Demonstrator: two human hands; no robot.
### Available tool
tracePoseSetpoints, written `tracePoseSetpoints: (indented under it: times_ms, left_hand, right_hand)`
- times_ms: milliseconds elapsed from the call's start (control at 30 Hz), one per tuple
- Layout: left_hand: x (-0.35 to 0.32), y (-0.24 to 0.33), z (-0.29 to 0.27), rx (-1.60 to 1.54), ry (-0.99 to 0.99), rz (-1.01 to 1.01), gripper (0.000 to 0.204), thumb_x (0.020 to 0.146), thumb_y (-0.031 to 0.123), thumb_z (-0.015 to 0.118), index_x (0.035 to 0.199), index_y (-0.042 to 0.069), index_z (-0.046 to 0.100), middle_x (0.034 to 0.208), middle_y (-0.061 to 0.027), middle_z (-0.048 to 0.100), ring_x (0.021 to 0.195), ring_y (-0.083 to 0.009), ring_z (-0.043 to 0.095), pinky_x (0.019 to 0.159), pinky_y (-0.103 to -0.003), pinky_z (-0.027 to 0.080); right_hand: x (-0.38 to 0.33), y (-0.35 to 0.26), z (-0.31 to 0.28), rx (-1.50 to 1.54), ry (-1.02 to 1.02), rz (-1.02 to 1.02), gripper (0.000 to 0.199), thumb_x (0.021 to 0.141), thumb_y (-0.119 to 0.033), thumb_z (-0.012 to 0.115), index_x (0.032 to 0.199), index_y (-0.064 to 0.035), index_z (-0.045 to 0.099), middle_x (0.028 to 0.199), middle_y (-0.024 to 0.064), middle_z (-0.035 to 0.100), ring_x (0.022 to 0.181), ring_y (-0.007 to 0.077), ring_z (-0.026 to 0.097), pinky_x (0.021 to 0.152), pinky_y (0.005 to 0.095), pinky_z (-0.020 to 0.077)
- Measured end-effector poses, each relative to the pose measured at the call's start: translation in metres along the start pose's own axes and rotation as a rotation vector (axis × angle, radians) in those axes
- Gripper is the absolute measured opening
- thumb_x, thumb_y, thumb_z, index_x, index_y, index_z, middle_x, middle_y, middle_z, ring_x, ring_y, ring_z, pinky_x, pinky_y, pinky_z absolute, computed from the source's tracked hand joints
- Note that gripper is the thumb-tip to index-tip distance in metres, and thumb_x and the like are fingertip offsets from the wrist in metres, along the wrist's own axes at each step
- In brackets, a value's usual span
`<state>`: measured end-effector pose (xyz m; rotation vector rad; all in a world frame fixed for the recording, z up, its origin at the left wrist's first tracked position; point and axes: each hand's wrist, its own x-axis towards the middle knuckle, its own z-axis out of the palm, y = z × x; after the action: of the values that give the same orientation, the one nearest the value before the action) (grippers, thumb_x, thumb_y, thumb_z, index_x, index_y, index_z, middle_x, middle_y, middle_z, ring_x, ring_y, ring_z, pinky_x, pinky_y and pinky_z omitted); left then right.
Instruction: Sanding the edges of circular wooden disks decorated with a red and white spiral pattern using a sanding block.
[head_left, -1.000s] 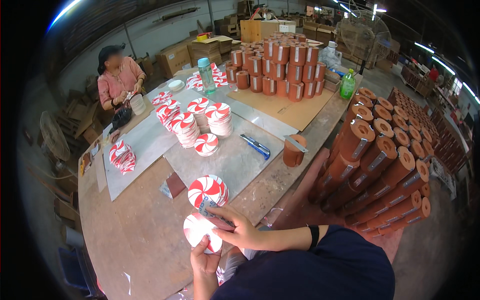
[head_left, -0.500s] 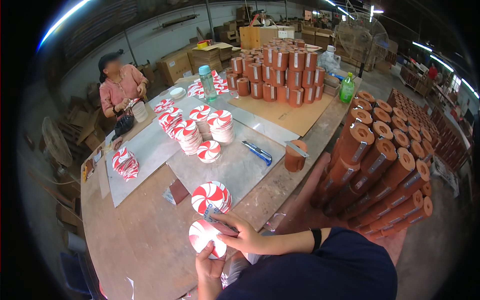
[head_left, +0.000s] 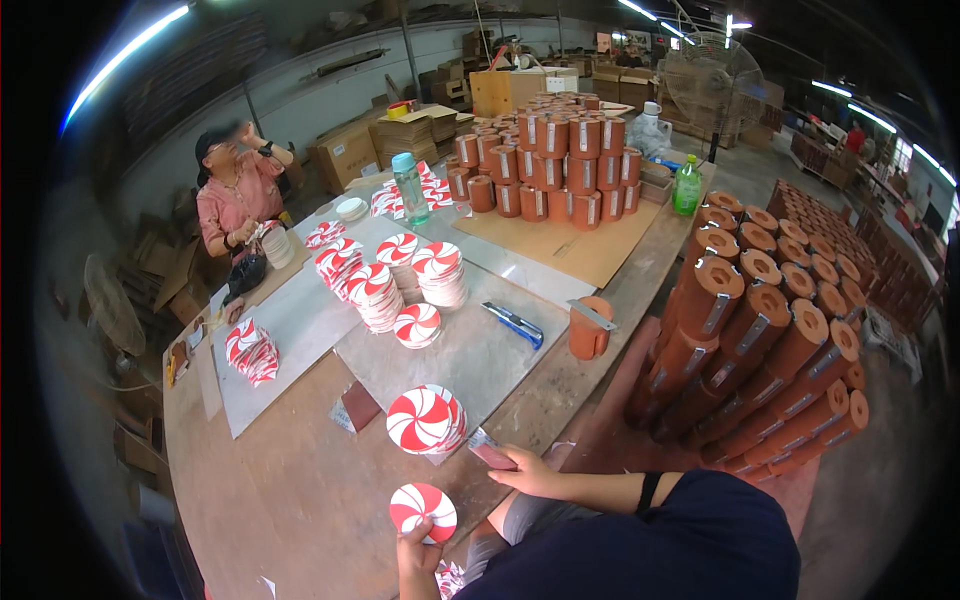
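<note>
A round disc with a red-and-white swirl (head_left: pixel 422 508) is gripped at its near edge by my left hand (head_left: pixel 419 548), thumb on its face. My right hand (head_left: pixel 527 474) pinches a folded piece of sandpaper (head_left: pixel 490 449), brown on one side and pale with print on the other. Sandpaper and disc are apart. Just beyond the two hands stands a stack of similar swirl discs (head_left: pixel 425 420). To the left of that stack lies a second piece of sandpaper (head_left: pixel 360 404) on the table.
Stacks of swirl discs (head_left: pixel 372 285) stand mid-table near a blue utility knife (head_left: pixel 513 325). Brown cylinders (head_left: pixel 585 140) are piled at the back; more cylinders (head_left: pixel 718 290) stand in tall columns at right. A co-worker (head_left: pixel 240 200) is across the table.
The sandpaper has left the disc's edge, my right hand moving right. My left hand has lowered the disc toward me. The co-worker has raised one hand to the head.
</note>
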<state>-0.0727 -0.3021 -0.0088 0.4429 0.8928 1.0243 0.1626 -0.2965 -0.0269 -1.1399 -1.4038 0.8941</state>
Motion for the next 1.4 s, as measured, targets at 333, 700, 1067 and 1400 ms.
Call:
tracePoseSetpoints:
  times_ms: [333,700,1067,1400]
  left_hand:
    - [0.014,-0.011,-0.029,-0.113,-0.144,0.011,0.052,0.065,-0.005,0.058,0.114,0.003,0.04,0.103,-0.0122,0.051,0.096,-0.0298,0.051,0.08,-0.049,0.043]
    - [0.069,-0.071,-0.155,-0.276,-0.226,-0.129,0.067,0.067,0.002,0.062,0.124,0.006,0.027,0.117,-0.0145,0.04,0.108,-0.0319,0.041,0.091,-0.05,0.033]
    - [0.01,-0.008,-0.024,-0.111,-0.22,0.028,0.051,0.066,-0.001,0.059,0.113,0.002,0.039,0.102,-0.0114,0.052,0.097,-0.028,0.051,0.086,-0.044,0.04]
    - [0.065,-0.063,-0.139,-0.214,-0.203,-0.142,0.07,0.068,0.002,0.062,0.126,0.004,0.024,0.12,-0.0166,0.038,0.11,-0.0327,0.039,0.093,-0.051,0.031]
  right_hand:
    - [0.001,0.001,-0.012,0.118,-0.118,0.12,0.018,0.076,-0.008,0.06,0.088,0.0022,0.051,0.079,0.0055,0.048,0.066,0.0117,0.053,0.058,0.0246,0.0438]
    - [0.003,0.01,-0.011,-0.039,-0.175,0.053,0.022,0.072,-0.011,0.062,0.086,0.0024,0.053,0.082,0.0127,0.051,0.076,0.0207,0.052,0.064,0.0296,0.0421]
    - [0.003,0.012,-0.012,-0.041,-0.155,0.065,0.021,0.071,-0.013,0.062,0.084,0.0015,0.053,0.08,0.0133,0.051,0.074,0.0238,0.051,0.065,0.0313,0.0409]
    - [0.002,0.015,-0.013,-0.078,-0.133,-0.052,0.017,0.074,-0.008,0.061,0.084,0.0028,0.052,0.075,0.0065,0.049,0.066,0.0128,0.054,0.056,0.0255,0.0431]
